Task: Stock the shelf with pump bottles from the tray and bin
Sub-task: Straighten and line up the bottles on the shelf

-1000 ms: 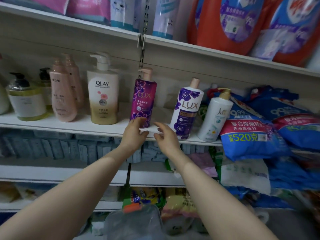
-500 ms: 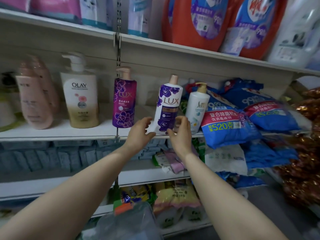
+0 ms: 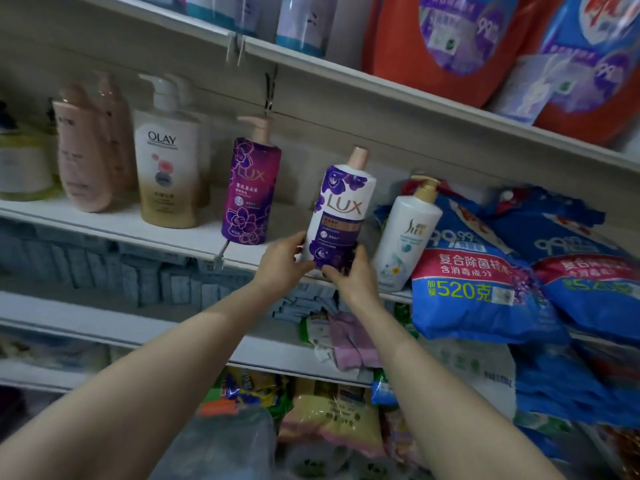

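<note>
A white and purple LUX pump bottle (image 3: 339, 209) stands near the front edge of the middle shelf (image 3: 114, 223). My left hand (image 3: 282, 265) grips its lower left side and my right hand (image 3: 349, 275) grips its base from the right. A dark purple LUX bottle (image 3: 251, 192) stands just to its left, and a white bottle with a gold pump (image 3: 405, 237) leans to its right. Further left stand an OLAY bottle (image 3: 168, 168), two pink bottles (image 3: 83, 150) and a yellowish bottle (image 3: 22, 164).
Blue detergent bags (image 3: 478, 271) crowd the shelf to the right of the white bottle. Large orange detergent jugs (image 3: 433, 39) sit on the upper shelf. Lower shelves hold small packs and bags. A clear plastic bag (image 3: 221, 445) lies low between my forearms.
Both hands moved right from the dark purple LUX bottle and closed round the base of the white and purple LUX bottle. The camera has moved closer and turned right.
</note>
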Motion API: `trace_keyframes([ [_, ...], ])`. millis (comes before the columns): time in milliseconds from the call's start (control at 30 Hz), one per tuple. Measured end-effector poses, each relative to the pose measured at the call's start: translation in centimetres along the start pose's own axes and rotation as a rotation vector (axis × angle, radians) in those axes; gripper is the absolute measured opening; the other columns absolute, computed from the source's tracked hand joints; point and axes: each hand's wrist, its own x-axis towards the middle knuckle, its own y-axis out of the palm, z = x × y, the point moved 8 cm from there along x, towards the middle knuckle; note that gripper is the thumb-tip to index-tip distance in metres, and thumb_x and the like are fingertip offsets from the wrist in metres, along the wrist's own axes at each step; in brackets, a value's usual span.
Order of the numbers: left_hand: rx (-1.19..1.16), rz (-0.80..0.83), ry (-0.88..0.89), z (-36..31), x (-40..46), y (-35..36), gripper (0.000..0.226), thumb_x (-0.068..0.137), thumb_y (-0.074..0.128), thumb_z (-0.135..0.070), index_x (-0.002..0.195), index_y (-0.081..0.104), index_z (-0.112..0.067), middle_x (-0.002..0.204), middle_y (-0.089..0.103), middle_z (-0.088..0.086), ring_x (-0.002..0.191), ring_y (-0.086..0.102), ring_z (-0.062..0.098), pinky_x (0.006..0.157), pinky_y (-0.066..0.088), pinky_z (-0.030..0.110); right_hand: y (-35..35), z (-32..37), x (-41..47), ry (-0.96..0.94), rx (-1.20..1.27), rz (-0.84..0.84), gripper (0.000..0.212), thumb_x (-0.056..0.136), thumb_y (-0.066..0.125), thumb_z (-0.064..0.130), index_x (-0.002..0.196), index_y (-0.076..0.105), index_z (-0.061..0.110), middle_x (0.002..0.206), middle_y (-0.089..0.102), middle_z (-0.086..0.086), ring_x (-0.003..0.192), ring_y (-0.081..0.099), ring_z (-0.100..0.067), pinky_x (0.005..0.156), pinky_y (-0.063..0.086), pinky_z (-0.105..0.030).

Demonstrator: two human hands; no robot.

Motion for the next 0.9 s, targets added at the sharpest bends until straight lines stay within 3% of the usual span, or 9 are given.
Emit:
trace_keyframes([
  [367,0.078,-0.097,-0.032,1.6,1.8,0.1,0.039,0.079,0.073,-0.039,0.114,0.06,-0.028,0.101,0.071,-0.01,0.09,0.066,0.011,0.079,0.056,0.041,1.7,-0.5,2.7,-0.048,0.036,0.101,0.065,0.084,0.077,0.032,0.137,0.042,0.02,0.131,0.063,0.0,0.112,0.063,-0.018,0.084,0.044,-0.028],
  [900,0.023,-0.114,-0.047,3.6,4.2,0.0,0.043,0.078,0.078,-0.032,0.118,0.063,-0.026,0.106,0.072,-0.009,0.094,0.067,0.007,0.087,0.055,0.034,3.2,-1.0,5.2,-0.063,0.119,0.15,0.067,0.088,0.073,0.021,0.142,0.035,0.015,0.138,0.057,-0.004,0.115,0.058,-0.015,0.087,0.04,-0.023],
])
